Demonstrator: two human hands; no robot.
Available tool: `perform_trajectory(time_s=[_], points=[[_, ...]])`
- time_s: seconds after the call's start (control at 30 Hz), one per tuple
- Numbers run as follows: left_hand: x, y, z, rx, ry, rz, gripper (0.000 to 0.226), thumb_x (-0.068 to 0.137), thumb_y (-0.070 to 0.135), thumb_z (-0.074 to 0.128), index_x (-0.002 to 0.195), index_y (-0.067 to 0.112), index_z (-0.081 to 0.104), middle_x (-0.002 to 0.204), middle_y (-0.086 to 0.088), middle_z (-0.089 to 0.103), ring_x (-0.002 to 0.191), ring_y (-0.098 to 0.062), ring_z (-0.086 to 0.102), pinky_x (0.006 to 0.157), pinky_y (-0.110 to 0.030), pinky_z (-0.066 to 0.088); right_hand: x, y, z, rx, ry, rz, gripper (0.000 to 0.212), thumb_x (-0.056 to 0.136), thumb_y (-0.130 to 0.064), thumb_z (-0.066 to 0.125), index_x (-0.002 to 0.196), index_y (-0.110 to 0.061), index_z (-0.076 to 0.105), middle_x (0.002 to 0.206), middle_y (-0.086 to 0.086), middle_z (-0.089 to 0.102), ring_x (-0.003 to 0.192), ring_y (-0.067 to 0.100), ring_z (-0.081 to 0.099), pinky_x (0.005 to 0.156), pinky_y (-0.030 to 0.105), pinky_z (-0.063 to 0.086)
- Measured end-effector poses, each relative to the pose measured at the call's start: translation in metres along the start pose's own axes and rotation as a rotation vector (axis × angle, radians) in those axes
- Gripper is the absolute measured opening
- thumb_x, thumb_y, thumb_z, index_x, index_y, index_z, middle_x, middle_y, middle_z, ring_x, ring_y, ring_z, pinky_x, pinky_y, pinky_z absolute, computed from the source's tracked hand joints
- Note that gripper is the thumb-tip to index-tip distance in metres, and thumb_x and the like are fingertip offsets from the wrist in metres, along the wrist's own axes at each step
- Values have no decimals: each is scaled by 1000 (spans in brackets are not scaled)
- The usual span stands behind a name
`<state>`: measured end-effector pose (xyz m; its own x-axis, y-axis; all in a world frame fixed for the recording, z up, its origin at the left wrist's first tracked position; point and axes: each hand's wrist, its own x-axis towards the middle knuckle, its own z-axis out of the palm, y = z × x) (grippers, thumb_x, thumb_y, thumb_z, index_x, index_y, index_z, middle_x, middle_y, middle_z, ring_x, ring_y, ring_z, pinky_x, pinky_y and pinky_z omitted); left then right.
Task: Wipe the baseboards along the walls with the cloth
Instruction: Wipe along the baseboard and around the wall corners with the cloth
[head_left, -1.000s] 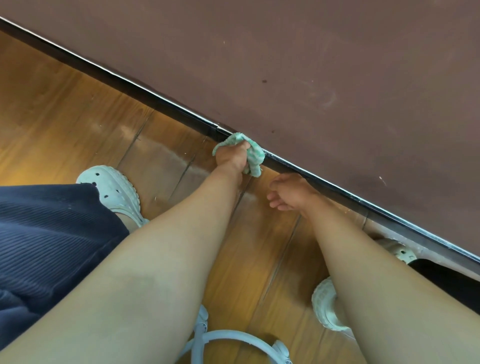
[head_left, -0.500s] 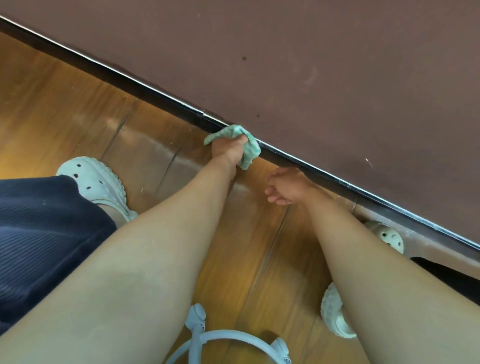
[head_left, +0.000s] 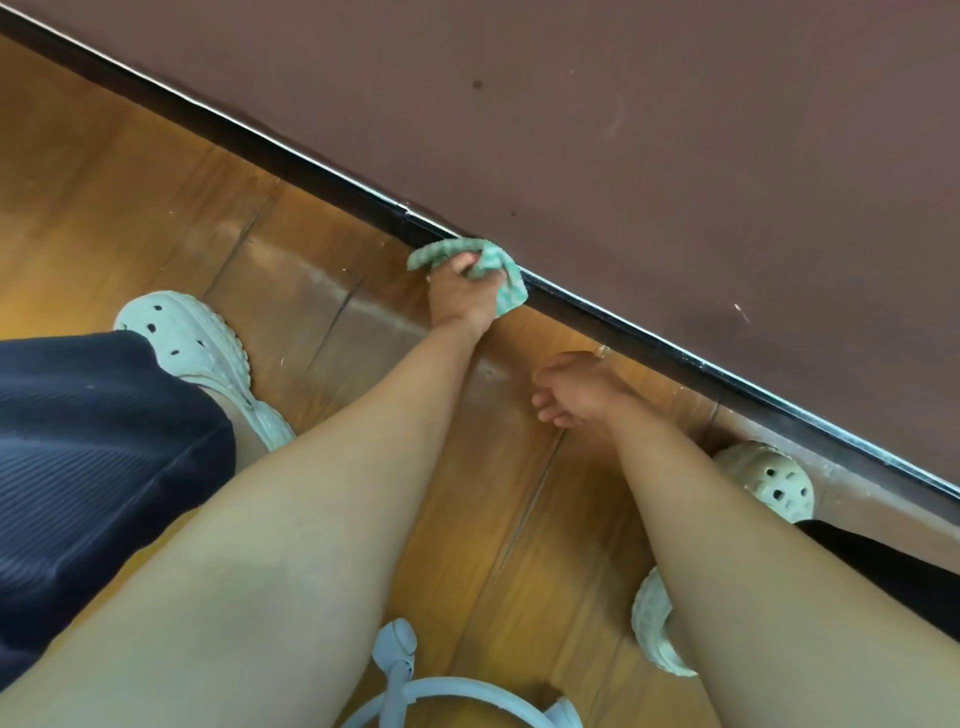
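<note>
We take the baseboard (head_left: 332, 167) as landmark: a dark strip with a pale top edge, running diagonally between the maroon wall (head_left: 649, 156) above it and the wooden floor (head_left: 119, 197) below it. On the floor well below the baseboard we see a pale clog (head_left: 192, 345) beside dark ribbed fabric (head_left: 88, 457). A second pale clog (head_left: 769, 480) sits just below the baseboard toward its lower end, partly hidden by the right forearm. A light blue hoop-shaped object (head_left: 441, 696) lies at the bottom edge, far from the baseboard; we cannot tell what it is. Nothing lies between the hands and the baseboard.

Left hand (head_left: 462, 296) is clenched around the green cloth (head_left: 493, 265), pressing it against the baseboard's face. Cloth ends stick out on both sides of the fist, one lying over the baseboard's top edge. Right hand (head_left: 576, 389) carries nothing, fingers loosely curled, just below the baseboard; whether it touches the floor we cannot tell.

Both forearms are bare and reach up from the bottom toward the baseboard, left one straight, right wrist bent with fingers pointing left.
</note>
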<state>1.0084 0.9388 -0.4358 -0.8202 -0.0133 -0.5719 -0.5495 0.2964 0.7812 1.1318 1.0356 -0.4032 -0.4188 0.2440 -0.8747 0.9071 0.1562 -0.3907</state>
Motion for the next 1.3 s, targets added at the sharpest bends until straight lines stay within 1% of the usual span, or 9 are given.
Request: perform_trajectory(time_s=[0.13,0.33,0.4,0.5,0.63,0.8,1.03,1.17,1.3], points=[[3,2,8,-2,77,11,12,89,22,64,100,17,65,96,0,69,96,-21,69,90,-31,56,1,-17,-4,6,-11,-41,21,101,-25,51,120,-16,57,100,6,71,80,18,69,78,31,57],[18,10,-5,-132,328,68,28,92,8,63,109,16,42,108,-1,56,96,-19,60,79,-14,43,-2,-15,-19,82,28,-37,16,103,-23,47,114,-19,58,95,6,70,80,19,69,73,28,57],[22,12,-8,-75,312,90,24,92,9,65,106,19,49,105,2,59,98,-19,63,78,-11,42,-2,-7,-18,45,25,-30,16,103,-25,47,113,-19,58,97,6,71,84,20,71,75,29,58],[18,5,4,84,198,105,16,90,15,67,99,21,56,102,-1,65,102,-24,67,93,-26,51,-2,1,-17,21,19,-13,19,103,-27,47,114,-18,59,99,7,71,85,20,71,77,30,58],[5,-7,20,93,63,106,24,86,16,73,109,13,67,108,-2,68,98,-18,67,86,-21,51,-1,-2,-17,28,32,-9,20,103,-27,46,114,-17,59,98,6,71,83,20,71,79,32,58],[10,7,12,-6,285,47,26,94,15,62,119,11,55,101,2,59,88,-16,58,71,-14,40,-1,0,-21,40,19,-28,23,102,-26,49,119,-15,60,98,6,71,78,17,70,70,27,58],[2,1,27,87,175,43,25,92,19,64,116,15,59,113,-4,68,104,-24,66,95,-31,51,5,6,-32,85,78,-7,23,101,-24,50,117,-15,63,96,8,73,78,19,71,74,30,58],[-5,-9,40,84,71,56,18,87,17,69,102,20,58,108,-5,70,100,-24,68,93,-33,54,8,4,-29,100,80,4,22,100,-22,50,116,-14,63,91,7,72,78,21,70,77,32,58],[8,-3,27,67,188,44,11,86,17,67,92,21,59,98,0,68,93,-22,66,86,-25,51,3,6,-28,45,29,-13,22,101,-24,50,116,-15,63,100,8,72,82,20,70,78,31,57]])
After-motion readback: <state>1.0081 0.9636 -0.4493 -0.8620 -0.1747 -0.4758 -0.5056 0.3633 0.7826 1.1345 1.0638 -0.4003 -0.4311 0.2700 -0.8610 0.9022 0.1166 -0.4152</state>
